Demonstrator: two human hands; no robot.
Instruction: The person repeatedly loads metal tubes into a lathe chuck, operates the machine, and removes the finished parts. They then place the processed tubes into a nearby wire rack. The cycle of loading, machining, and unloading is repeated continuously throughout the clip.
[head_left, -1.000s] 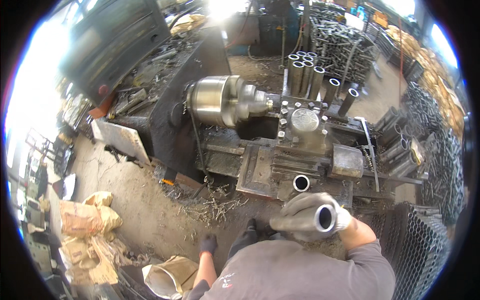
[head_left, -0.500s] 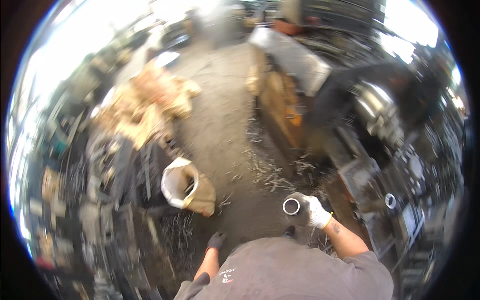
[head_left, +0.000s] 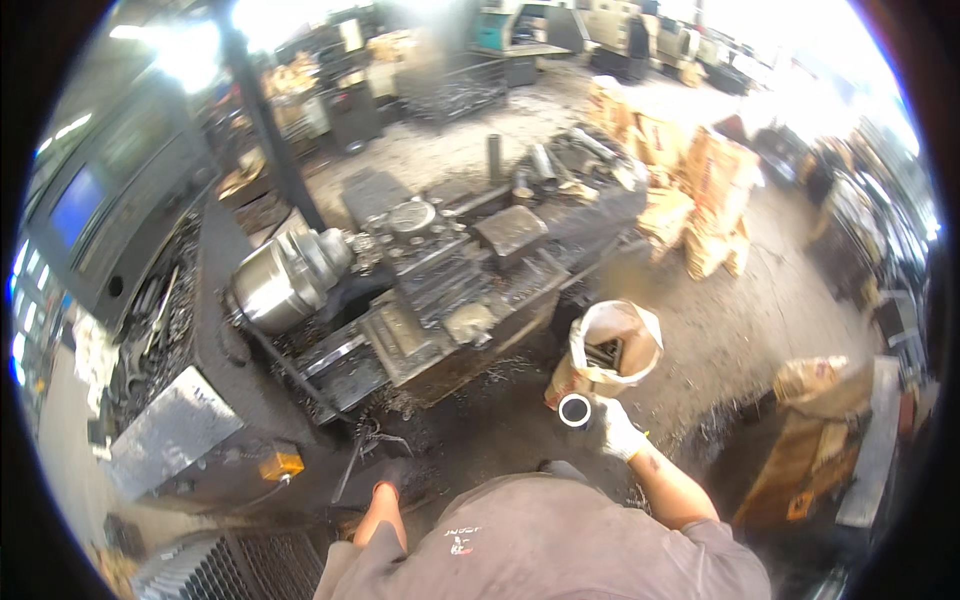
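Note:
My right hand (head_left: 620, 432), in a white glove with a yellow cuff, is closed on a short metal tube (head_left: 575, 411). The tube's pale round rim faces up, and its inside looks dark. Just beyond it stands a paper sack (head_left: 567, 388) with its mouth rolled wide and several metal pieces (head_left: 605, 353) inside. The tube overlaps the sack's near edge in the picture; whether they touch I cannot tell. My left hand (head_left: 394, 470), in a dark glove, hangs low near a metal handle (head_left: 365, 445) at the machine. Its fingers blur into the dark background.
A lathe with a shiny chuck (head_left: 275, 290) and a greasy slide (head_left: 420, 300) fills the left and front. An orange switch box (head_left: 282, 466) sits on its base. Filled paper sacks (head_left: 720, 190) stand beyond. A wooden box (head_left: 785, 470) is at right.
My view has swung left. The open sack has shifted from the left to ahead on the right, and the lathe now appears at left. My right hand still holds the tube.

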